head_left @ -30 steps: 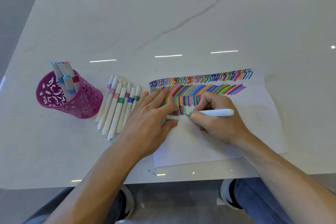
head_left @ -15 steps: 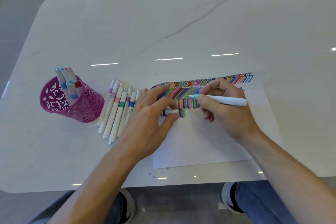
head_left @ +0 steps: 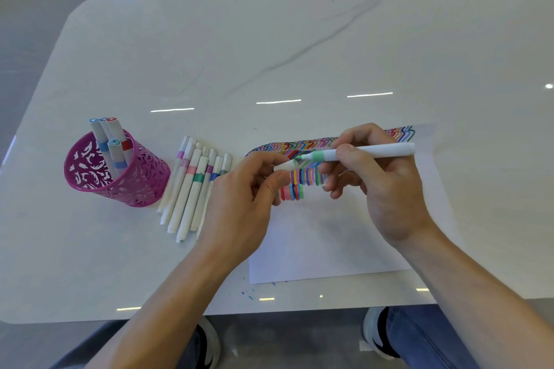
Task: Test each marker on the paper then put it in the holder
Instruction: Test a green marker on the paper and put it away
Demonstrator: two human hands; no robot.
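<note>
A: Marker (head_left: 383,151) with the green band, where is it?
B: Centre right of the frame, over the paper (head_left: 329,243); the right hand (head_left: 389,192) grips it. The left hand (head_left: 239,207) pinches the white cap (head_left: 284,165) just beside its tip.

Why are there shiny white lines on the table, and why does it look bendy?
Head view: the lines are glare, likely overhead lights mirrored in the glossy table; the wide-angle lens bows its edges; the marker and cap look sharp.
</note>
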